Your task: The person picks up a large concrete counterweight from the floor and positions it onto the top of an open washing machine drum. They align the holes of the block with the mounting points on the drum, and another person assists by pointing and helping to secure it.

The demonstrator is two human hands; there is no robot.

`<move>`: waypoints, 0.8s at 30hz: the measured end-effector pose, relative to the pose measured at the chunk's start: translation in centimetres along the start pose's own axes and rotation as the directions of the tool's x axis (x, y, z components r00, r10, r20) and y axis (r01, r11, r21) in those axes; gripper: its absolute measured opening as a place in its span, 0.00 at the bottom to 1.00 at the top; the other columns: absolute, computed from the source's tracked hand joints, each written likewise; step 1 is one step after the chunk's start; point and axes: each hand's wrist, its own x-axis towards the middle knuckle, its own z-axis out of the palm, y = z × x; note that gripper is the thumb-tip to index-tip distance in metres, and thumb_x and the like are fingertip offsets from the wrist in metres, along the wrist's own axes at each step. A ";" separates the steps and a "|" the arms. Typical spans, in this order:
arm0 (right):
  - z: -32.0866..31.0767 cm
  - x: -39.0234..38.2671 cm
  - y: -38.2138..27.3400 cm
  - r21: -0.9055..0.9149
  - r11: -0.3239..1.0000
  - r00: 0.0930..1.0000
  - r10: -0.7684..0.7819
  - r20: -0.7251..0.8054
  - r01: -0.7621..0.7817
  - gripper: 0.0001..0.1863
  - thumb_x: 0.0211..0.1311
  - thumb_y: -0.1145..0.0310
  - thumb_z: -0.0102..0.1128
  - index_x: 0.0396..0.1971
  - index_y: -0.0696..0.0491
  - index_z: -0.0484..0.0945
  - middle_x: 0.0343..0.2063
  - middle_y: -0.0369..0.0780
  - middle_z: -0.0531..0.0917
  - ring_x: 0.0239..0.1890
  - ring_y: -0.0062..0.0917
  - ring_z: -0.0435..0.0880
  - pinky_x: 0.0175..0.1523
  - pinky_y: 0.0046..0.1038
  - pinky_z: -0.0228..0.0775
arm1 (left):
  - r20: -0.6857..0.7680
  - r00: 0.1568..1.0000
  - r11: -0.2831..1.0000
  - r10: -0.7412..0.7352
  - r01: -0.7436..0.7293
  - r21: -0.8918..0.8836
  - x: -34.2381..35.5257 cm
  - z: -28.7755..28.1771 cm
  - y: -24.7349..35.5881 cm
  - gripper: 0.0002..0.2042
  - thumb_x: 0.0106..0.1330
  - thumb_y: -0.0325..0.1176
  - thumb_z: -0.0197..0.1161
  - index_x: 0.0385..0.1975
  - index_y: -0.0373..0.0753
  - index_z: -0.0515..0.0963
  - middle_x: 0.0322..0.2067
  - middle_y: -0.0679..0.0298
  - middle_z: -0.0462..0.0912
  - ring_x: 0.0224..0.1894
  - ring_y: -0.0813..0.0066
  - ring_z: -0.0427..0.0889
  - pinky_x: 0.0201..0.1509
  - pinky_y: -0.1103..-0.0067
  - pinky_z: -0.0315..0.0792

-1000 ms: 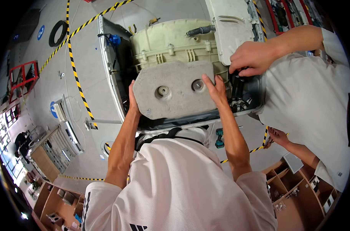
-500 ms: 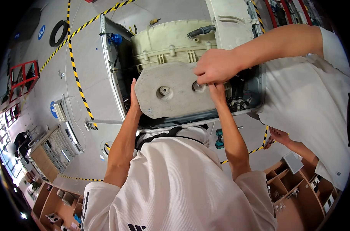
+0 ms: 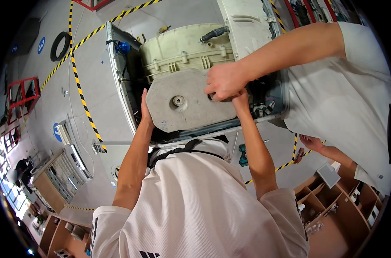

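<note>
A grey concrete counterweight (image 3: 193, 117) with a round recess (image 3: 178, 102) lies against the cream plastic tub (image 3: 184, 47) inside an opened washing machine cabinet (image 3: 123, 81). My left hand (image 3: 146, 111) holds the block's left edge, fingers stretched along its side. At the right end, my right hand (image 3: 241, 103) grips the edge, its fingers partly hidden. A co-worker's hand (image 3: 224, 81) reaches in from the right with curled fingers over the block's second recess. Whatever that hand may hold is hidden.
A black hose (image 3: 214, 34) sticks up from the tub. On the floor behind me lies a teal power drill (image 3: 243, 155). The co-worker's body (image 3: 333, 99) stands close on the right. A wooden shelf unit (image 3: 329, 202) is at the lower right.
The whole view has shifted a little, so the machine appears further left. The co-worker's hand stays at the right recess and now covers more of it. My hands keep their places on the block.
</note>
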 end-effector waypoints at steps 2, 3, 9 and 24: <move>-0.4 -0.3 -1.3 -0.059 0.995 0.995 0.077 -0.058 -0.080 0.16 0.61 0.64 0.57 0.44 0.59 0.77 0.36 0.40 0.83 0.40 0.21 0.78 0.46 0.23 0.68 | 0.010 1.000 1.000 0.000 0.000 0.015 0.5 0.1 -0.2 0.34 0.65 0.63 0.40 0.60 0.41 0.67 0.56 0.57 0.73 0.54 0.59 0.74 0.59 0.65 0.67; -0.7 -0.7 -2.0 -0.096 0.993 0.996 0.056 -0.062 -0.062 0.16 0.61 0.64 0.57 0.45 0.59 0.77 0.36 0.40 0.83 0.39 0.21 0.79 0.46 0.24 0.68 | 0.013 1.000 1.000 0.002 -0.002 0.021 0.7 0.1 -0.3 0.35 0.65 0.63 0.40 0.60 0.41 0.67 0.56 0.57 0.73 0.54 0.59 0.74 0.58 0.66 0.68; -2.0 -2.5 -1.1 -0.222 0.972 0.994 -0.093 -0.065 0.076 0.18 0.59 0.64 0.61 0.46 0.59 0.77 0.35 0.43 0.83 0.37 0.26 0.81 0.46 0.26 0.70 | 0.015 0.999 0.996 0.051 -0.052 0.078 0.6 0.6 -0.3 0.35 0.65 0.64 0.40 0.60 0.41 0.67 0.56 0.58 0.73 0.54 0.59 0.74 0.58 0.66 0.68; -1.6 -4.5 -1.1 -0.473 0.864 0.981 -0.194 0.000 0.171 0.22 0.58 0.59 0.60 0.48 0.59 0.76 0.43 0.50 0.79 0.48 0.43 0.77 0.53 0.34 0.68 | -0.056 0.998 0.984 -0.040 0.049 0.172 -1.3 0.7 0.8 0.37 0.64 0.68 0.37 0.59 0.42 0.68 0.56 0.59 0.73 0.56 0.60 0.73 0.61 0.65 0.65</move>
